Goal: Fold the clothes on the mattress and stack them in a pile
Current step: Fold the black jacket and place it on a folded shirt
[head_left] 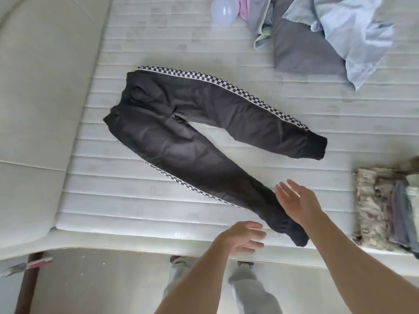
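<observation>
White mattress (158,200), dark trousers (181,123) spread flat; left hand (243,236) and right hand (294,200) open, empty, poised near the lower cuff; next, probably leg onto leg.

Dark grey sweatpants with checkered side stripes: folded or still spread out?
Spread out. The dark grey sweatpants with checkered side stripes lie flat on the white quilted mattress, legs splayed apart, no fold made.

A pale, ribbed mattress (158,196) fills most of the view in soft, even light. Left of the mattress lies a smooth cream cushion (40,87); below its near edge, a grey floor (102,279) (lightly speckled).
</observation>
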